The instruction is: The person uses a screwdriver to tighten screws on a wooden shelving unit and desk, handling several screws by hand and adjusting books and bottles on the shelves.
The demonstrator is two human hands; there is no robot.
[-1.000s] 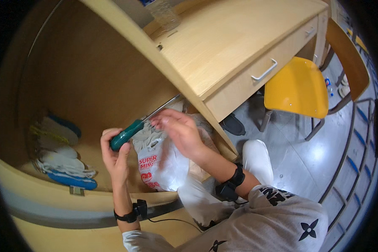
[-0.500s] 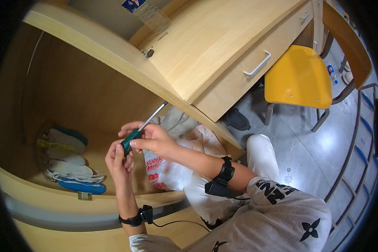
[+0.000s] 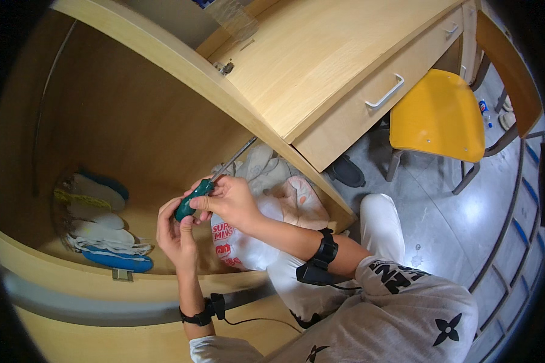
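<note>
One green-handled, metal-shafted screwdriver point(image 3: 191, 203), tip end by the pale wooden cabinet panel point(image 3: 194, 81); your left hand point(image 3: 178, 235) and right hand point(image 3: 231, 202) both curled round it; apparently a turning step, calling for steady alignment next.

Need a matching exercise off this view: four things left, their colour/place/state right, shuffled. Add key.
Things
1. screwdriver
2. chair
3. plastic bag
4. shoe

Descriptions
A. white with red print, inside the open cabinet
B. dark, lying on the grey floor
C. green-handled, held by the left hand and right hand
D. yellow-seated, beside the drawer front

Pairs: 1-C, 2-D, 3-A, 4-B
</note>
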